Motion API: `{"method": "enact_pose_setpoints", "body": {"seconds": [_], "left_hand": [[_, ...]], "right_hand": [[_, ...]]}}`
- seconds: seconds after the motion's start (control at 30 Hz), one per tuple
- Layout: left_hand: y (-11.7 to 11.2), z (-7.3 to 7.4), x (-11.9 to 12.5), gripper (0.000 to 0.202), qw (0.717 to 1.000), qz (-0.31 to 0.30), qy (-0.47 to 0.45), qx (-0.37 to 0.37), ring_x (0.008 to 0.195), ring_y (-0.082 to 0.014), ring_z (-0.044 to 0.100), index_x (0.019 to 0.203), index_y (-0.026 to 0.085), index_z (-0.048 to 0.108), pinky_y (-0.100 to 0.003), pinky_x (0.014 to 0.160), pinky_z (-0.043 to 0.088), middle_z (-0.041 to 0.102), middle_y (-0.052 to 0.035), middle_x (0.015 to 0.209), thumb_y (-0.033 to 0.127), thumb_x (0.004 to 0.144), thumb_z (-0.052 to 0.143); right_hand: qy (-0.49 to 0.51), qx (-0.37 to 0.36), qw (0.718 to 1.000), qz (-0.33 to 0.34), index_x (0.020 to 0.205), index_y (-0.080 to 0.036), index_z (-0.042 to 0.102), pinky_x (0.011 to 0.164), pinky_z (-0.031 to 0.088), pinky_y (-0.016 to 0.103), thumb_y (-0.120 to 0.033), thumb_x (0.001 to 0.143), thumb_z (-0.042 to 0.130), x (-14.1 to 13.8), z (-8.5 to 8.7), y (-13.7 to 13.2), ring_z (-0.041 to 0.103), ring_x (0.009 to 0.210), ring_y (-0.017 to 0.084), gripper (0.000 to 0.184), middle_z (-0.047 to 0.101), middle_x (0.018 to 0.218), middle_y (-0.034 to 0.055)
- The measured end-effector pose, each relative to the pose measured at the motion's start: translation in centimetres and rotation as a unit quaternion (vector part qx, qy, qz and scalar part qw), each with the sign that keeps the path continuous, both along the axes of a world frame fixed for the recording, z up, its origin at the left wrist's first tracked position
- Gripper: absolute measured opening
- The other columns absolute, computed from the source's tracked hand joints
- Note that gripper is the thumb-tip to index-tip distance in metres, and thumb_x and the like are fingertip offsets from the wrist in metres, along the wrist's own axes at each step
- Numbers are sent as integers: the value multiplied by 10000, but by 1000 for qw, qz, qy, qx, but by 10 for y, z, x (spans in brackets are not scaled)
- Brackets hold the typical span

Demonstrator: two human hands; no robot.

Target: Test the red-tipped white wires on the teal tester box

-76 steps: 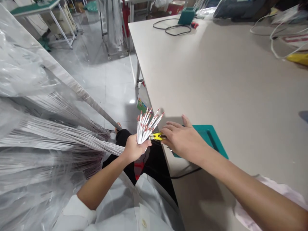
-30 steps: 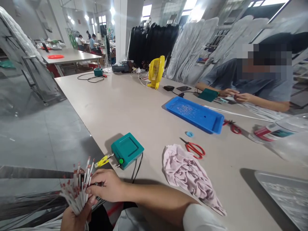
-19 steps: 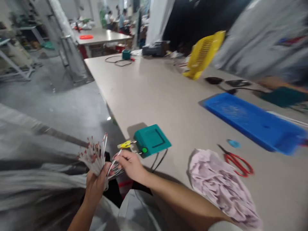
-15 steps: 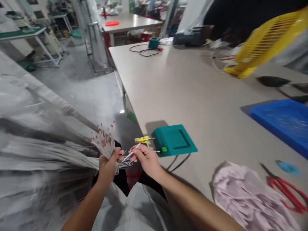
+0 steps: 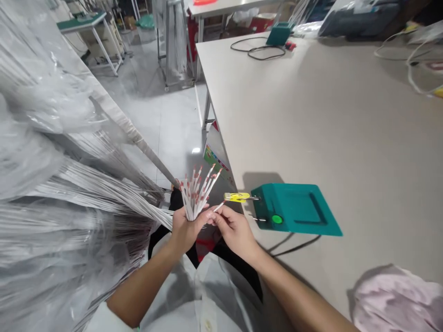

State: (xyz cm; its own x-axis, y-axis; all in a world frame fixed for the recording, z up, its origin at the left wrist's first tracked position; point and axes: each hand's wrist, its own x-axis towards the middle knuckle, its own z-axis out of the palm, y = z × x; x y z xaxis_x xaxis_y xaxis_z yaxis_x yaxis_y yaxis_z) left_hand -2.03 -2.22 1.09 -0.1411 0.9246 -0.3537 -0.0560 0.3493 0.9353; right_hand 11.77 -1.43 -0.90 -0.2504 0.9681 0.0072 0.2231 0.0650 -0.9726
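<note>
My left hand (image 5: 187,226) is wrapped round a bundle of white cables (image 5: 195,198) whose reddish ends fan upward. Between the fingertips of my right hand (image 5: 235,226) is a single white cable (image 5: 218,207), pinched close to my left thumb. Its tip comes up near a yellow clip (image 5: 237,197) fixed on a metal pin of a green device (image 5: 297,210). A round green button (image 5: 277,219) sits on the front of that device, at the table's edge. Whether the cable's tip touches the clip I cannot tell.
Long bundles of white cables (image 5: 104,184), partly under plastic, hang on a rack at my left. The pale table (image 5: 311,120) carries a pink cloth (image 5: 398,299) at lower right. Farther back on it stand another green device (image 5: 278,33) and a looped black cord (image 5: 266,54).
The view has swung, so the blue tray and red-handled scissors are out of sight. My right hand has brought the single cable's tip up by the yellow clip, and both hands are closer together.
</note>
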Motion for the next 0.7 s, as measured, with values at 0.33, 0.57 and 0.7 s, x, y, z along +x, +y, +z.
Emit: {"method": "enact_pose_setpoints", "body": {"seconds": [0.33, 0.57, 0.7], "left_hand": [[-3, -11, 3, 227, 997, -23, 61, 49, 729, -181, 622, 834, 132, 687, -279, 674, 482, 691, -58, 809, 324, 721, 638], [-4, -4, 5, 203, 996, 3, 69, 52, 818, -191, 630, 840, 131, 685, -280, 741, 481, 704, -59, 849, 289, 718, 644], [-5, -11, 3, 190, 992, -42, 100, 61, 796, -203, 623, 810, 130, 688, -297, 737, 482, 698, -57, 801, 290, 721, 635]], "right_hand": [[-102, 101, 989, 25, 731, -189, 609, 611, 467, 256, -195, 837, 461, -3, -6, -4, 585, 631, 142, 183, 639, 689, 28], [54, 23, 995, -85, 885, -187, 640, 564, 506, 264, -287, 844, 518, 2, 1, -2, 588, 600, 117, 163, 628, 853, 54], [34, 57, 994, -81, 827, -184, 645, 601, 507, 276, -302, 813, 563, 3, 3, -2, 601, 669, 143, 145, 643, 806, 59]]}}
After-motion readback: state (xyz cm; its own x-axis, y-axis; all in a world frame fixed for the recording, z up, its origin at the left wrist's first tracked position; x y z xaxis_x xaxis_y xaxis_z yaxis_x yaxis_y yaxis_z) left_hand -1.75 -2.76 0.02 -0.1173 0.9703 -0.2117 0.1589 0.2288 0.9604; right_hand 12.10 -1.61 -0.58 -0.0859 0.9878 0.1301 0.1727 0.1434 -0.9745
